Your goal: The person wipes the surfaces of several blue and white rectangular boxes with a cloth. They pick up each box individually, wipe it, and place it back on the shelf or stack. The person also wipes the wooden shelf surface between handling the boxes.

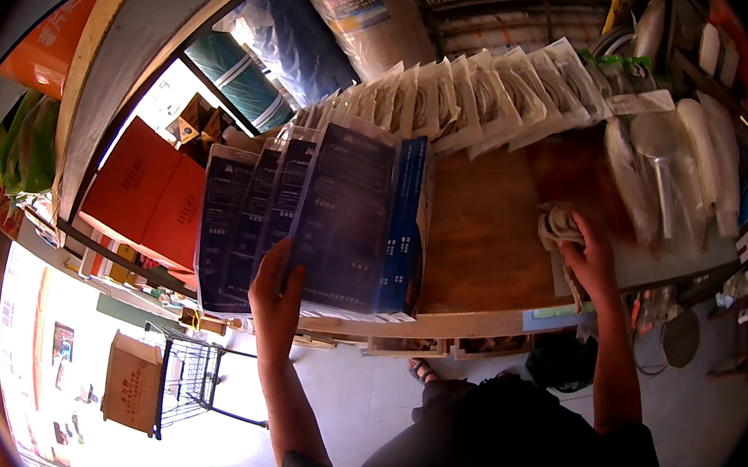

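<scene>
My left hand [276, 287] grips the lower left edge of a dark blue package in clear plastic [345, 216]. More blue packages [227, 214] of the same kind lean in a row to its left, and a blue box [407, 230] stands against its right side. In my right hand [588, 250] is a crumpled grey-beige rag [559, 226], its loose end hanging near the front edge of the wooden table [481, 223]. Whether the rag touches the tabletop I cannot tell.
Behind the packages runs a row of bagged coiled hoses [482, 98]. Bagged shower heads [657, 145] lie at the right. Red boxes [144, 195] stand at the left. A wire cart [188, 373] with a cardboard carton [133, 385] is on the floor.
</scene>
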Motion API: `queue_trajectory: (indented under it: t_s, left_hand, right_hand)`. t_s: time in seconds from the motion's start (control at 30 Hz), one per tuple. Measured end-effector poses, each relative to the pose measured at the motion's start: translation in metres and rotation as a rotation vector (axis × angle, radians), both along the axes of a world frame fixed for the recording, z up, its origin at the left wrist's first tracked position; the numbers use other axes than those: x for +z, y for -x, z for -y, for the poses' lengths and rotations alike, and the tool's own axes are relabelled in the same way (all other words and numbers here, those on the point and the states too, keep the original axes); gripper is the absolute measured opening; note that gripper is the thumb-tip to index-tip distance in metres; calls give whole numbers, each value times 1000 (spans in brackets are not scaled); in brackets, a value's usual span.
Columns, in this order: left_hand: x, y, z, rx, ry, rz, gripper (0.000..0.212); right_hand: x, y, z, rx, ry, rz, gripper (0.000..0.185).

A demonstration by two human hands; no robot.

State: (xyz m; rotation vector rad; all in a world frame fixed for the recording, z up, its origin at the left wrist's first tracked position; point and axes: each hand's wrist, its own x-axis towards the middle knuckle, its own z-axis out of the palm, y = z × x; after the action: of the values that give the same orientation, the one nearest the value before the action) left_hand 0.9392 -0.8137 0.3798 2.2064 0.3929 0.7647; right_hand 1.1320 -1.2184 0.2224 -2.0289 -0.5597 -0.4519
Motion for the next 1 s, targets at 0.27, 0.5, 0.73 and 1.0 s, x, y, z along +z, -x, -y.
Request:
queue_trajectory:
  t_s: [0.27, 0.5, 0.73, 1.0]
  left_hand:
    - [-3, 7, 12, 139, -170, -87, 49]
    - [0, -1, 43, 86, -929, -113, 44]
    - [-15, -61, 54, -226, -1054, -259, 47]
    - [-47, -86, 33, -254, -1265, -325, 48]
  right_hand:
    - [3, 1, 0, -2, 4, -30, 55]
    - [-3, -1, 3, 14, 14, -45, 58]
    - [-3, -3, 0, -8, 1, -17, 54]
    - [-2, 1, 1, -23, 11, -24, 55]
